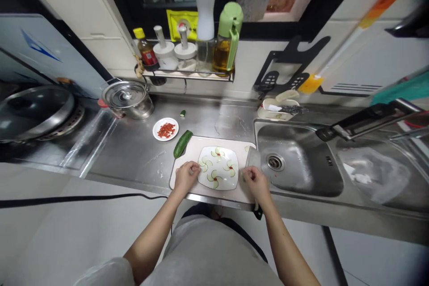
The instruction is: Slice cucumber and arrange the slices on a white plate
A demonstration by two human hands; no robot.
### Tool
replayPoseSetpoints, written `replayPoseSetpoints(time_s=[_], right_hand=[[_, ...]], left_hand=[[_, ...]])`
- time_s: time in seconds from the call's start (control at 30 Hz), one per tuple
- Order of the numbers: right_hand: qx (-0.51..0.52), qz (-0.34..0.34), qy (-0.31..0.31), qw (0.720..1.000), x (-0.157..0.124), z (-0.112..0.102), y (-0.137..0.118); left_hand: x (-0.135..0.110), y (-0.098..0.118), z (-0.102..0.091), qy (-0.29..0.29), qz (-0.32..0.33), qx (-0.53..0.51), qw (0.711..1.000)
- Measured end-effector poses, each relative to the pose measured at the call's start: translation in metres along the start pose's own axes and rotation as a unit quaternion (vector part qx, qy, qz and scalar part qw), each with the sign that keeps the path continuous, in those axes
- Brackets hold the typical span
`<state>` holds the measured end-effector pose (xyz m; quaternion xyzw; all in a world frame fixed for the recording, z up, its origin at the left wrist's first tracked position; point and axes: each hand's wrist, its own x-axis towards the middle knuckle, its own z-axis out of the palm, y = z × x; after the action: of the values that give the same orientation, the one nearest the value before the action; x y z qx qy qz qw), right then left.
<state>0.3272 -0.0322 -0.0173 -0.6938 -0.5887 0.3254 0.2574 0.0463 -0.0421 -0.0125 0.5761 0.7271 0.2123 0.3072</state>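
A white squarish plate [218, 182] lies on a pale cutting board [241, 194]. Thin pale-green slices form several pinwheels on it, most with red bits at their centres. My left hand [186, 179] is at the plate's left edge, thumb and fingers pinched together; anything between them is too small to make out. Just off the right edge, my right hand [257, 184] is pinched the same way, its contents hidden. Under and beside it lies a kitchen knife [254, 157], its dark handle towards me. A cucumber piece [182, 144] rests at the board's upper-left corner.
Behind the cucumber stand a small plate of chopped red bits [166, 129] and a cucumber end [182, 113]. A lidded steel pot [129, 100] is at the back left. The sink [301, 161] borders the board's right. A rack [187, 73] holds seasoning bottles above the counter.
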Motion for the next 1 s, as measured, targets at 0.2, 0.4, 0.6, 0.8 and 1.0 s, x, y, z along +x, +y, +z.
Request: replayPoseSetpoints(time_s=[0.2, 0.4, 0.6, 0.8, 1.0], right_hand=[[-0.004, -0.020, -0.013, 1.000, -0.001, 0.008, -0.011], [0.008, -0.048, -0.027, 0.998, 0.000, 0.012, -0.015], [0.013, -0.059, -0.036, 0.998, 0.004, 0.013, -0.014], [-0.008, -0.034, -0.040, 0.999, 0.007, 0.007, -0.015], [0.010, -0.044, -0.045, 0.998, 0.007, 0.010, -0.015]], left_hand=[[0.003, 0.004, 0.003, 0.016, 0.004, -0.021, 1.000], [0.023, -0.006, -0.010, 0.060, 0.003, -0.058, 0.997], [0.062, -0.021, -0.040, 0.096, -0.042, -0.021, 0.994], [0.098, -0.036, -0.072, 0.137, -0.124, 0.049, 0.981], [0.138, -0.051, -0.080, 0.177, -0.227, 0.073, 0.955]])
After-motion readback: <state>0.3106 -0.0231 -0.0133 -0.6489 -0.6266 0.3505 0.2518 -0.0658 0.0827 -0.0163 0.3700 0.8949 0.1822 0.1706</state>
